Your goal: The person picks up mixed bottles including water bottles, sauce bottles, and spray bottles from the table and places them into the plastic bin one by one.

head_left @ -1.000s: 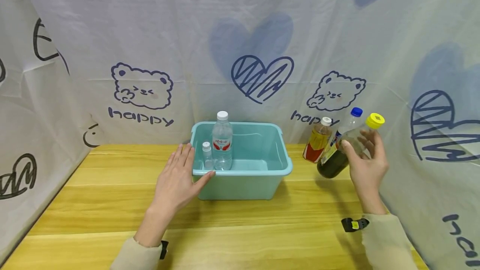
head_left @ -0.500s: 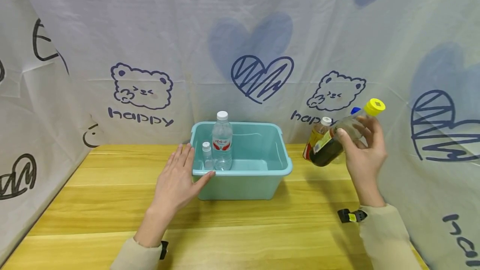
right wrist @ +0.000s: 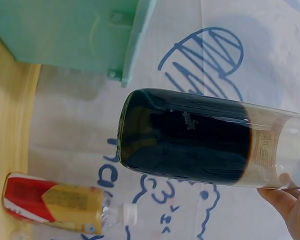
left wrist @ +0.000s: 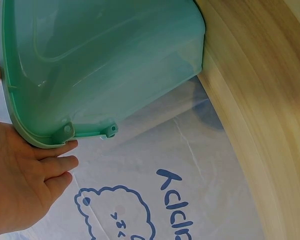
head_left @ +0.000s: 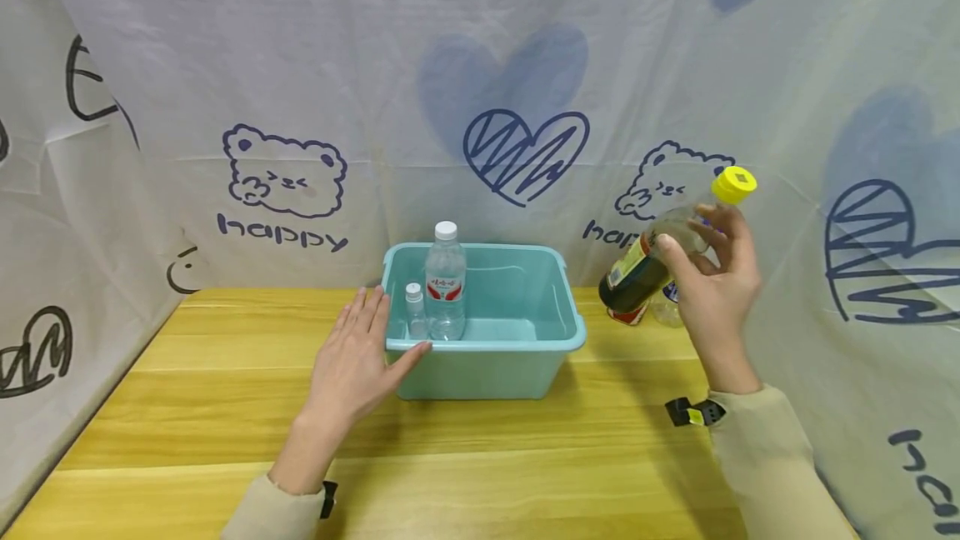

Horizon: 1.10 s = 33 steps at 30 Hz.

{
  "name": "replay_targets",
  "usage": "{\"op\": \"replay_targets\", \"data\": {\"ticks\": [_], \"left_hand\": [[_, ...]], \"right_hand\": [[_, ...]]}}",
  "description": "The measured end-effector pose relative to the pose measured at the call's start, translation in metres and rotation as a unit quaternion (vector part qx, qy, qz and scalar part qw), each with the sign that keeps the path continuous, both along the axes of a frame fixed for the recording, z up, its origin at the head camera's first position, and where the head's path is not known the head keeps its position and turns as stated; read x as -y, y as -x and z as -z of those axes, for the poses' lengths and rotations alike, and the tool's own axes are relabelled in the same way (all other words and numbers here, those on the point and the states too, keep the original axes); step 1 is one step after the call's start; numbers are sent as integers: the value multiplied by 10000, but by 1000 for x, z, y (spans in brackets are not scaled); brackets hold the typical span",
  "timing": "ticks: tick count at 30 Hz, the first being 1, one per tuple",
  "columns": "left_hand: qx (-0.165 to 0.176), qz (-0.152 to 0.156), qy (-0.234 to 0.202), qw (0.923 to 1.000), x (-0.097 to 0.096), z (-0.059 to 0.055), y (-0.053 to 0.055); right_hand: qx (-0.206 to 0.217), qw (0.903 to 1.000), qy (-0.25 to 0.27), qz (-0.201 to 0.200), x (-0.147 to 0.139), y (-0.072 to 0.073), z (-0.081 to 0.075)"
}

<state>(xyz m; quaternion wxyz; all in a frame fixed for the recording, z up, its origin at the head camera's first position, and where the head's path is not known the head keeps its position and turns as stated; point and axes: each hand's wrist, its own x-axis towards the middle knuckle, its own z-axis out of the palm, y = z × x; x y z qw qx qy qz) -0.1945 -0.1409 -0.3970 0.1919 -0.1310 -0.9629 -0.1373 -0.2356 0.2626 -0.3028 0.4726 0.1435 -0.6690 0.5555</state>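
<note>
My right hand [head_left: 716,294] grips a bottle of dark liquid [head_left: 637,277] with a yellow cap by its clear upper part. The bottle is tilted, its base pointing down and left, raised above the table. In the right wrist view the dark bottle [right wrist: 190,137] lies across the middle, with only fingertips showing at the right edge. My left hand [head_left: 352,365] rests with straight fingers on the left corner of a teal plastic bin [head_left: 487,373]. Inside the bin, at its left, stand a clear water bottle [head_left: 446,307] and a small clear bottle [head_left: 416,315], both white-capped.
Behind the held bottle, a bottle with a red and yellow label [right wrist: 55,202] and a clear bottle [head_left: 667,307] stand on the wooden table [head_left: 487,465], mostly hidden in the head view. A printed white cloth [head_left: 375,107] hangs behind the bin.
My right hand has lifted the dark bottle and carried it left, tilting it further. It now covers most of the two bottles behind. The left hand and bin have stayed put.
</note>
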Motion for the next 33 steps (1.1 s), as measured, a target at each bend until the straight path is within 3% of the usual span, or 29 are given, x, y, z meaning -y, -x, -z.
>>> {"op": "replay_targets", "data": {"ticks": [7,17,24,33], "left_hand": [[-19,-3,3,10000,0,0,-1],[9,8,7,10000,0,0,-1],[91,-12,13,10000,-1,-1,-1],[11,-31,38,10000,-1,-2,-1]], "right_hand": [[-141,9993,-159,-304,26,-10,-21],[168,9968,-704,-331,49,-5,-28],[320,9931,-1042,-430,56,16,-15],[496,9871,-1192,-949,74,22,-16]]}}
